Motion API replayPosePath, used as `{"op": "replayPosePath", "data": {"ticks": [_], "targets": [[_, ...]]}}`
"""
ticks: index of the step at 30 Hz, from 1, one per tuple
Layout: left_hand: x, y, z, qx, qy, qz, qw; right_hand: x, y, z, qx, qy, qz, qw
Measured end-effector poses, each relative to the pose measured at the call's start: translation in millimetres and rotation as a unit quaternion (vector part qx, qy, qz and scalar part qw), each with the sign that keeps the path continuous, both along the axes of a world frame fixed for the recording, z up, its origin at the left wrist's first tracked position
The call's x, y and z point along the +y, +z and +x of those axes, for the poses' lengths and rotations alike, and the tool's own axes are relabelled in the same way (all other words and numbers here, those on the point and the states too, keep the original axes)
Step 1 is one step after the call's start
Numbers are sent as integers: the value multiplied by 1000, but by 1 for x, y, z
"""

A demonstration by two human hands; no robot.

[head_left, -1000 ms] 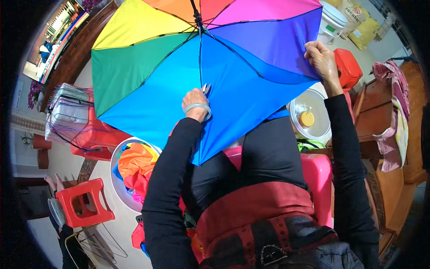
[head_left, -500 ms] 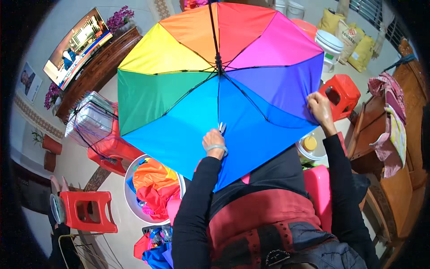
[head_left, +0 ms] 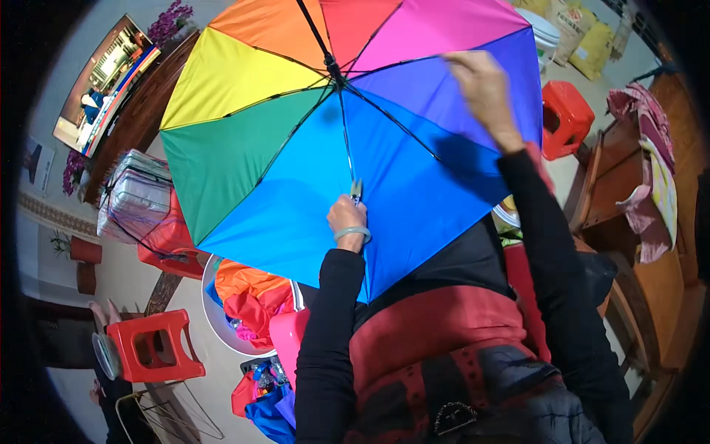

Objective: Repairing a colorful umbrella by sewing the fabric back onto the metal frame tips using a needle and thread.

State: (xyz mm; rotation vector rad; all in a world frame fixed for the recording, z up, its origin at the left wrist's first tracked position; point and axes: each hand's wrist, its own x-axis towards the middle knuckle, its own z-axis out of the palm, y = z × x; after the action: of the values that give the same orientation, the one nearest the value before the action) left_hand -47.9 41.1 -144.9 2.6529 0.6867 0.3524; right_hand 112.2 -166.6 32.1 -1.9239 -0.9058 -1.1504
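Note:
An open rainbow umbrella (head_left: pixel 414 200) lies tilted across my lap, its inner side with the black ribs and shaft (head_left: pixel 313 33) facing me. My left hand (head_left: pixel 347 214) is closed around small metal thread snips (head_left: pixel 357 191), over the blue panels beside the rib that runs toward me. The blades point away from me, toward the hub (head_left: pixel 333 72). Above the purple panel, my right hand (head_left: pixel 484 92) is smeared by motion, fingers near the end of a rib. Whether it touches the rib or holds anything cannot be made out.
Left of my legs stands a white basin (head_left: pixel 222 333) of colourful folded fabric, with more bundles (head_left: pixel 266 407) below it. Red stools stand at left (head_left: pixel 159 344) and right (head_left: pixel 566 118). A wrapped, tied bundle (head_left: pixel 137 196) sits at left. Wooden furniture (head_left: pixel 614 177) draped with cloths is at right.
My right hand has left the purple panel's edge and moved up and inward over the canopy. The umbrella has shifted up and left in view. The snips remain in my left hand.

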Motion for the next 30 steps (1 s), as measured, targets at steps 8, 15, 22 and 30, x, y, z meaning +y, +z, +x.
{"op": "replayPosePath", "data": {"ticks": [8,15,22,30], "targets": [[1,5,0,-26,89,-336,937,104,-143,-40,354,109,-136,919],[6,4,2,-100,122,-514,843,110,-172,-69,364,24,-162,917],[4,11,-3,-51,114,-495,860,116,-180,-87,377,62,-229,895],[8,13,-2,-46,109,-513,850,117,-173,-86,404,115,-303,855]]}}
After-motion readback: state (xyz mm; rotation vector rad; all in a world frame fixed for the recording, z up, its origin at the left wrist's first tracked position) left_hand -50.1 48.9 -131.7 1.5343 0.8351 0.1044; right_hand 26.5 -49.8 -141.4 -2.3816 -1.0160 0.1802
